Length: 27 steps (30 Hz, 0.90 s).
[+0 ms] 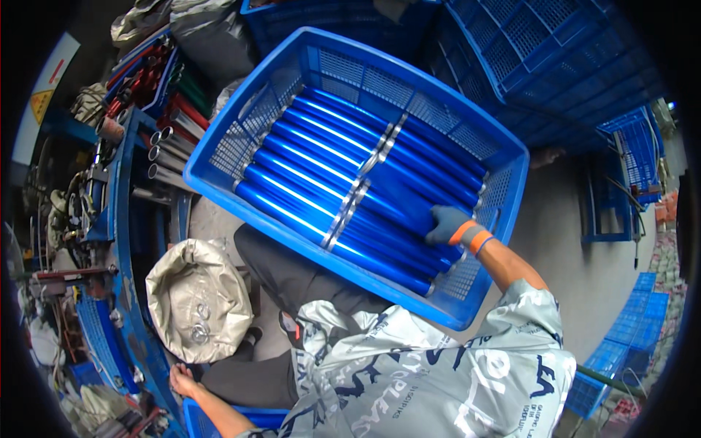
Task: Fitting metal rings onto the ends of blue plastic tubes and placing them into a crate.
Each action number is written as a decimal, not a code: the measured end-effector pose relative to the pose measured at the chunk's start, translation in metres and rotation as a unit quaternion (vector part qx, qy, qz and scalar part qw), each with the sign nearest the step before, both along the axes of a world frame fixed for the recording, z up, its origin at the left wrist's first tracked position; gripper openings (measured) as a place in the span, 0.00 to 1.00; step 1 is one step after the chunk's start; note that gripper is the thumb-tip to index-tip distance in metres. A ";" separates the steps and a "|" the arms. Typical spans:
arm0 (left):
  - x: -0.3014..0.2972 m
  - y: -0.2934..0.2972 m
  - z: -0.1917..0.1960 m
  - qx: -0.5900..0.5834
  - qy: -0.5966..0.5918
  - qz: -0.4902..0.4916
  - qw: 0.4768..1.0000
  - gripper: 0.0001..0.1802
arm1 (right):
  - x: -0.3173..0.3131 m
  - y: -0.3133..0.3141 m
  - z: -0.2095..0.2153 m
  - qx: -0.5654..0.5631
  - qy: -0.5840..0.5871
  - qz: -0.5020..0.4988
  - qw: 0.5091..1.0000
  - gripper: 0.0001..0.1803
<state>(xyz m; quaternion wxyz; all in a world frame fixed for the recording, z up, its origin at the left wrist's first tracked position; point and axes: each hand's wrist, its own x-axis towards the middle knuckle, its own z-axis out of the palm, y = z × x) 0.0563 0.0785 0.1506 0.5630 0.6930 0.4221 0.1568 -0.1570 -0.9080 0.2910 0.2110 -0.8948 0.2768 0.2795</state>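
Shiny blue metal tubes (299,186) with silver ends lie in two side-by-side rows in a large blue plastic crate (420,79). At the crate's right side my right hand (447,225), in a dark grey glove with an orange cuff, has its fingers curled over a tube in the right row. Down at the lower left, my bare left hand (182,379) is beside the blue machine frame, below a beige sack. Its fingers are too small and partly hidden to tell their grip.
The open beige sack (166,292) holds a few silver rings (199,333). Bare metal tubes (169,155) stick out at the upper left near the blue machine frame (131,285). Stacked blue crates (540,51) stand at the upper right. Another blue container (191,423) is below my left arm.
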 end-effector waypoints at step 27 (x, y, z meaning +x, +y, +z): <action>-0.013 0.040 0.020 0.014 -0.084 -0.020 0.996 0.24 | -0.026 0.108 -0.147 -0.055 0.215 0.166 0.961 0.39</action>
